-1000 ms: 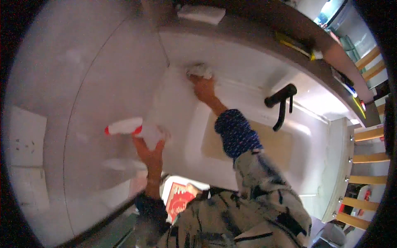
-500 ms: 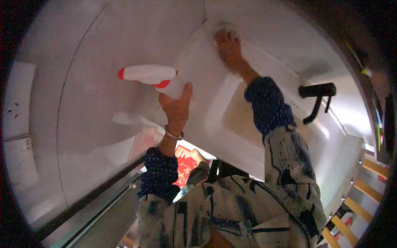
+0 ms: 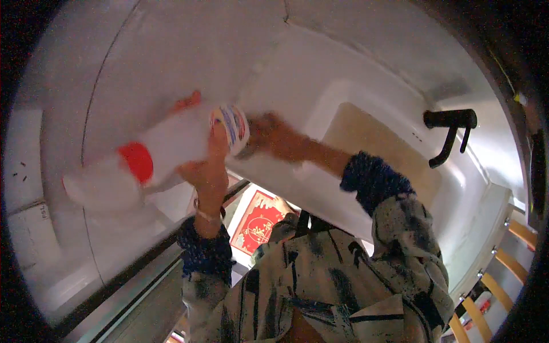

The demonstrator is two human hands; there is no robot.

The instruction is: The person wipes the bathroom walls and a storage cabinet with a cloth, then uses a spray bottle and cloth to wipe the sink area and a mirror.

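Note:
My left hand (image 3: 209, 174) is wrapped round a white spray bottle (image 3: 174, 140) with a red collar. The bottle lies tilted, its sprayer head toward the lower left and its base, with a coloured label, toward the right. Close beside that base is my right hand (image 3: 274, 137), blurred by motion, its fingers partly hidden. A greyish patch shows under the base near those fingers; what it is I cannot make out. Both hands are above the left part of a white sink (image 3: 320, 108) and the pale surface next to it.
A black tap (image 3: 452, 123) stands at the sink's right side. A dark-edged ledge (image 3: 154, 257) runs along the lower left. Below, a red sheet with gold print (image 3: 257, 223) shows in the gap. Wooden slats (image 3: 509, 274) are at the lower right.
My right hand has left the sink's far corner and come back left to the bottle's base. The bottle has swung over, its sprayer head now lower left and nearer.

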